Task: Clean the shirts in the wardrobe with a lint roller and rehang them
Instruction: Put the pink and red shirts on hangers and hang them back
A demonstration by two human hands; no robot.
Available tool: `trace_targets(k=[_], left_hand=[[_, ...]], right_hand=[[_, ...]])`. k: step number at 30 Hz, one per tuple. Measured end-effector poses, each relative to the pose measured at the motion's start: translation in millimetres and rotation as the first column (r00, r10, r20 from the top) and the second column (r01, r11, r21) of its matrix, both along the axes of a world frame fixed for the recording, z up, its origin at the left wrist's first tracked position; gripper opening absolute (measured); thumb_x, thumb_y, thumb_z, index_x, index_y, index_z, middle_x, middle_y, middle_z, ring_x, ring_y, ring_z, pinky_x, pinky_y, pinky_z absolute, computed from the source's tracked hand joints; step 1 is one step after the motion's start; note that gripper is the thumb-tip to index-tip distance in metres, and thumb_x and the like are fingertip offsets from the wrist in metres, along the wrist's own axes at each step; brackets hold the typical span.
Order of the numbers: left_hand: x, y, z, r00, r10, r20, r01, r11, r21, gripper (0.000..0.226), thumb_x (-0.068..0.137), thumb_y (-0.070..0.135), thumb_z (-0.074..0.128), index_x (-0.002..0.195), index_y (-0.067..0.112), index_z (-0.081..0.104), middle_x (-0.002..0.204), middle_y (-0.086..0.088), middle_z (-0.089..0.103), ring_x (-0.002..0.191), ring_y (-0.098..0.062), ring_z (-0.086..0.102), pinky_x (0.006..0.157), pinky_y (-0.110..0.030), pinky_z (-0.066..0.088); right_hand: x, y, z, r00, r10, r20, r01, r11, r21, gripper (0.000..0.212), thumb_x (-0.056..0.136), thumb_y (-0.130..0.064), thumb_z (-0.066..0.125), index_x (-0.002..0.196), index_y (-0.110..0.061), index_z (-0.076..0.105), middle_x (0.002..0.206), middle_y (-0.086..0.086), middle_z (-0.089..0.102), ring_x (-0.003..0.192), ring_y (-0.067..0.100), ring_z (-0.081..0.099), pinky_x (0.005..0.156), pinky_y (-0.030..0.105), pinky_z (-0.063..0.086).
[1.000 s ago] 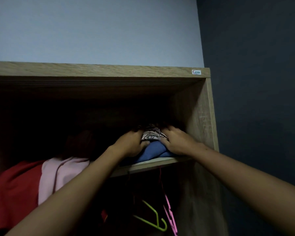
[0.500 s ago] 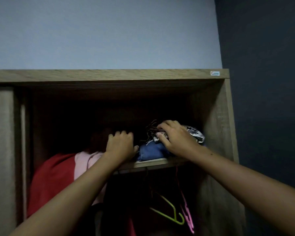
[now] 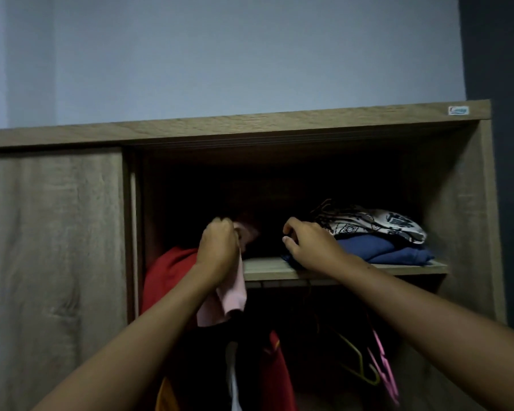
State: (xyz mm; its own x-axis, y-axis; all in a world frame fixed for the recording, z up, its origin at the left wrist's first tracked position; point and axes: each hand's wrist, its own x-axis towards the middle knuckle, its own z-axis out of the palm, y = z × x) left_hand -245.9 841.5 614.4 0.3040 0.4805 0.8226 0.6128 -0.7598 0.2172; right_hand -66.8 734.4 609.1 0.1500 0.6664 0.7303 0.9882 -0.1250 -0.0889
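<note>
- Overhead, the wardrobe stands open on its right half; the door covers the left half.
- Pink shirt: pale pink, soft, creased. It hangs in the upper left of the opening, just left of the shelf end, and its lower edge falls below shelf level.
- Left hand: raised into the opening, fingers curled tight and clamped on the top of the pink shirt; the cloth trails down past the wrist.
- Red shirt: hangs just left of the pink one, touching it and partly behind the left forearm. Plain red; no detail readable in the dim light.
- Right hand: over the left part of the shelf, fingers bent, thumb tip showing. The fingertips are lost in shadow; whether they hold anything cannot be told.
- Blue garment: folded, flat on the shelf, right of the right hand and touching it.
- Patterned cloth: white with dark print, bundled on top of the blue garment.
- Below the shelf: dark clothes hang under the left hand, with a second red piece among them. To the right hang a yellow-green hanger and a pink hanger, close together.
- Sticker: small, on the top board's right end; text unreadable.
- Wall: pale blue-grey above the wardrobe, dark to its right.
</note>
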Motion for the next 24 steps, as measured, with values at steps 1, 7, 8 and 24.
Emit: trace_targets(k=[1,7,8,24], left_hand=[[-4.2,-1.0,2.1,0.990,-0.084,0.115,0.072,0.992,0.107,0.011,0.093,0.005,0.055,0.096,-0.002,0.063,0.098,-0.022,0.063,0.091,-0.040,0.063,0.077,-0.042,0.045],[-37.7,-32.9,-3.8,0.845,-0.534,-0.037,0.510,0.783,0.356,0.022,0.086,0.014,0.055,0.099,0.002,0.069,0.091,-0.009,0.066,0.085,-0.016,0.059,0.076,-0.021,0.042],[-41.8,-33.1,-11.8,0.824,-0.550,-0.135,0.564,0.774,0.288,0.025,0.085,0.017,0.054,0.098,0.003,0.070,0.090,-0.009,0.068,0.083,-0.016,0.061,0.075,-0.025,0.045],[-59.8,-2.7,9.7,0.928,-0.191,0.320,0.345,0.766,-0.542,0.057,0.089,0.059,0.061,0.093,0.003,0.072,0.088,-0.015,0.074,0.081,-0.033,0.074,0.064,-0.050,0.063]], right_hand=[[-0.1,1.4,0.1,0.999,0.004,-0.037,-0.003,1.000,0.022,0.020,0.098,-0.037,0.049,0.107,-0.019,0.054,0.101,0.009,0.066,0.095,0.032,0.061,0.070,0.035,0.044],[-1.5,10.0,12.0,0.885,0.059,-0.461,0.005,0.991,0.135,0.063,0.100,-0.057,0.033,0.112,-0.003,0.064,0.117,0.026,0.065,0.114,0.039,0.059,0.091,0.038,0.045],[-2.4,11.5,14.2,0.861,0.047,-0.506,0.009,0.994,0.106,0.071,0.097,-0.064,0.033,0.115,-0.003,0.065,0.121,0.026,0.064,0.117,0.038,0.058,0.093,0.038,0.044],[-62.0,-28.0,-33.1,0.827,0.563,0.013,-0.533,0.775,0.341,0.045,0.070,0.004,0.069,0.114,-0.008,0.074,0.108,0.000,0.075,0.102,-0.009,0.059,0.090,0.003,0.042]])
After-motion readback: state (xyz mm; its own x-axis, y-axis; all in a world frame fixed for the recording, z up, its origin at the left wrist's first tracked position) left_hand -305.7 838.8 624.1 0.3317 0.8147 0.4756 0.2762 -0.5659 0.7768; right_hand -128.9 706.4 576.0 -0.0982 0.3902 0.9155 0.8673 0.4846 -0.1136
